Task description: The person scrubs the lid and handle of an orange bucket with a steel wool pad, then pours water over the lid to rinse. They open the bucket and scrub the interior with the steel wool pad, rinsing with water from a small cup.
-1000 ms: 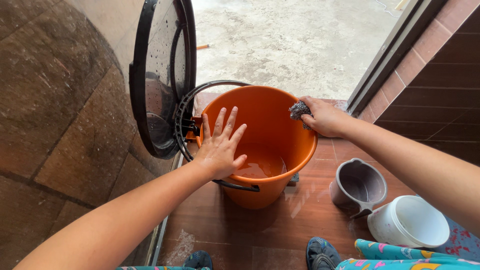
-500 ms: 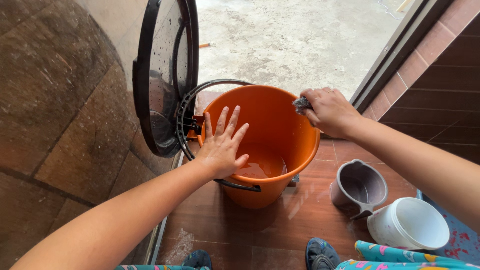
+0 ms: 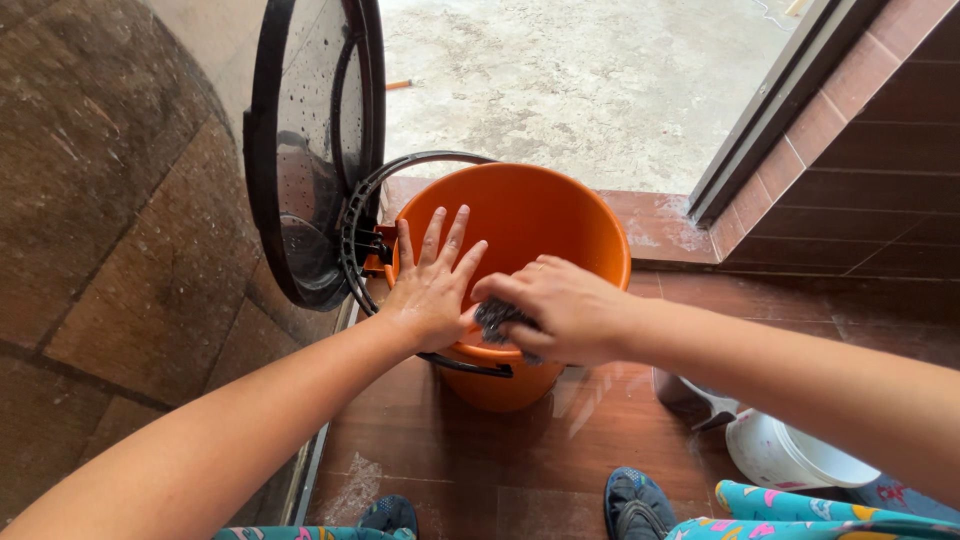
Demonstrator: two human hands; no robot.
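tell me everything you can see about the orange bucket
The orange bucket is round, smooth plastic, standing upright on the reddish-brown tiled floor near a doorway. A dark wire handle hangs against its near side. The left hand lies flat, fingers spread, on its near-left rim. The right hand presses a grey steel scourer on the near rim. A black round lid stands upright beside it.

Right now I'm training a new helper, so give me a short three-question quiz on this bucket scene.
1. True or false: the right hand holds a steel scourer.
2. Where does the left hand rest? A) on the white tub B) on the orange bucket's near rim C) on the floor
3. What leans upright against the wall left of the orange bucket?

Key: 1 true. 2 B. 3 a round black lid, wet with droplets.
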